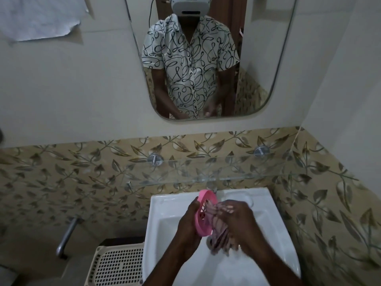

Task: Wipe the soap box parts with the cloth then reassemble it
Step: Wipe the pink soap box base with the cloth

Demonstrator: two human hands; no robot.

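Above the white basin (165, 205), both forearms reach in from the lower edge and meet over the bowl. The left hand (188, 221) is turned on edge, its fingers curled around the back of the pink soap box part (201, 218), gripping it upright with the open face toward the right. The part is an oval, smooth plastic tray with a raised rim and slotted drainage openings in its floor. Pressed against that face is the cloth (218, 230), a soft, bunched, pinkish striped fabric whose lower folds hang blurred below the tray. The right hand (237, 219) lies palm-down over the cloth, fingers closed on it and fingertips pointing toward the tray; the cloth sits between this hand and the pink part, touching both. No other soap box part can be made out.

Surroundings, left to right: a curved metal handle (68, 236) on the wall; a cream perforated plastic basket (115, 267) just beside the basin's left edge; a clear glass shelf (206, 172) on 2 round metal brackets, above the basin; leaf-patterned glossy tiles (329, 203) behind and at the right. Higher up, a round-cornered mirror (274, 58) reflects the person's white shirt with black looped lines and a white headset.
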